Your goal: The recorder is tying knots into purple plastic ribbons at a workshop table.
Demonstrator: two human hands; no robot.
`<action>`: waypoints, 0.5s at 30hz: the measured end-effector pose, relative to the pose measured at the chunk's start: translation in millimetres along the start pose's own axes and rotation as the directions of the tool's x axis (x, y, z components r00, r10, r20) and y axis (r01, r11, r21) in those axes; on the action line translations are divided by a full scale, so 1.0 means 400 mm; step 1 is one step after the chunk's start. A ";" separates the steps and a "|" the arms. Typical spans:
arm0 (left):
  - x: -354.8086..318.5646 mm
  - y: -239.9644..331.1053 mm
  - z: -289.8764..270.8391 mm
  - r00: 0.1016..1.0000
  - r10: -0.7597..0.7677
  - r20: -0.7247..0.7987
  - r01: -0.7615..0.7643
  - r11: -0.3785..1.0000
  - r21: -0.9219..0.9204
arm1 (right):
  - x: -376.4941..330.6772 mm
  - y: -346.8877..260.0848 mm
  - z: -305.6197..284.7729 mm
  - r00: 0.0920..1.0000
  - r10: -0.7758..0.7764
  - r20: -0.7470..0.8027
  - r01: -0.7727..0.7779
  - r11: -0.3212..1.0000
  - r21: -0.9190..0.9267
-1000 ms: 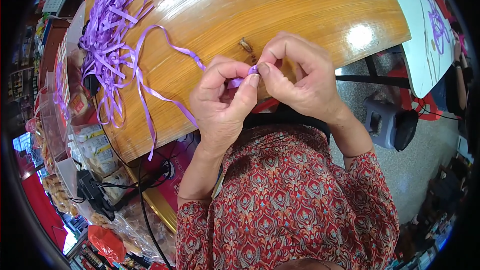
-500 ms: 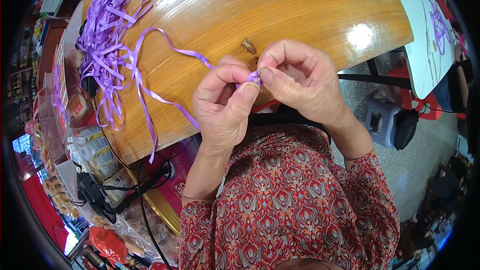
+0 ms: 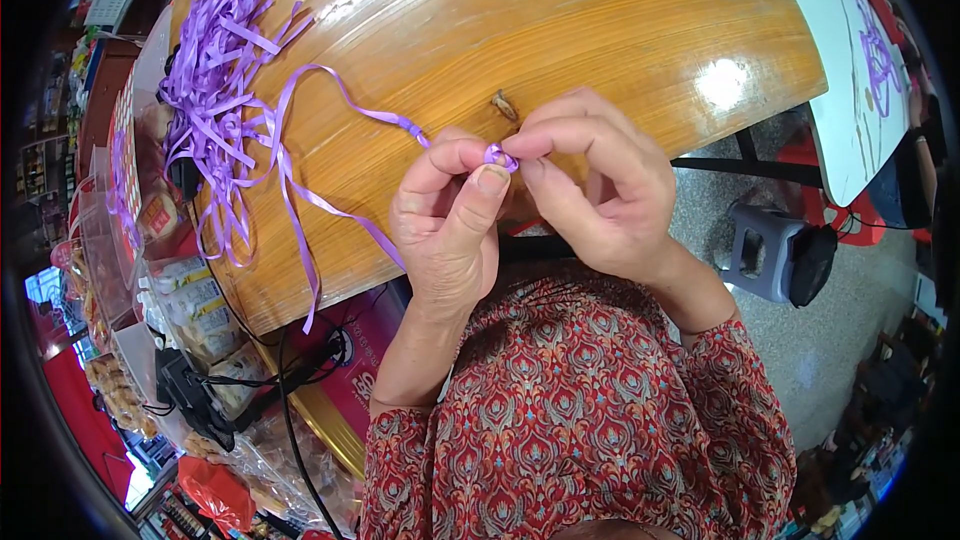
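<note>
A small loop of purple ribbon [image 3: 497,152] is pinched between the thumb and index finger of my left hand [image 3: 445,215], just above the near edge of the table. My right hand [image 3: 605,190] meets it from the other side, thumb and index fingertips closed at the loop's right edge. Part of the loop is hidden by the fingertips. From my left hand a strand of ribbon [image 3: 350,105], with a small knot near the fingers, curves left over the wood. It leads toward a tangled pile of purple ribbons [image 3: 215,90] at the far left.
The wooden table [image 3: 620,30] bears a small brown object [image 3: 504,104] beyond my hands. A white marbled table [image 3: 850,130] with more purple ribbon stands right. A grey stool [image 3: 765,252] is on the floor. Bagged goods [image 3: 200,310] and black cables [image 3: 285,390] lie at left.
The ribbon loop shows more openly and has shifted slightly left between my fingertips. My right index finger has straightened toward it, and the thumb has drawn slightly lower.
</note>
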State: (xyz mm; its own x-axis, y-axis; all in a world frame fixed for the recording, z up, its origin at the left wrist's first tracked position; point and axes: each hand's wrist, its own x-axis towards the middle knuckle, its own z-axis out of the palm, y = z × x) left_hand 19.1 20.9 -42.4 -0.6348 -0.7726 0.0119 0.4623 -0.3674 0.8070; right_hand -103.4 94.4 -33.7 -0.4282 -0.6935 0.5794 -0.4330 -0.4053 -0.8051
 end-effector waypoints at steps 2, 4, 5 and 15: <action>-0.001 -0.001 -0.003 1.000 0.002 0.021 -0.002 1.000 0.005 | -0.003 0.001 -0.005 0.993 0.114 0.019 -0.116 0.982 0.146; -0.001 -0.002 -0.005 0.999 0.003 0.041 -0.004 1.000 0.011 | -0.002 0.006 -0.011 0.991 0.119 0.060 -0.129 0.965 0.227; 0.001 -0.003 -0.006 0.998 0.013 0.065 -0.014 1.000 0.009 | -0.002 0.006 -0.013 0.991 0.119 0.059 -0.130 0.965 0.226; 0.003 0.006 -0.010 0.986 -0.145 0.081 0.146 0.989 -0.008 | 0.021 0.013 -0.034 0.992 -0.082 0.098 0.084 0.996 -0.021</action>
State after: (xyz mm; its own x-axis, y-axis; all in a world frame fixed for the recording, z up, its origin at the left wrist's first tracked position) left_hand 21.9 16.9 -42.8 -0.7432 -0.6665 -0.0576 0.3692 -0.4805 0.7955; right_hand -120.0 94.6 -31.3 -0.3112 -0.7134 0.6278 -0.4844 -0.4493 -0.7507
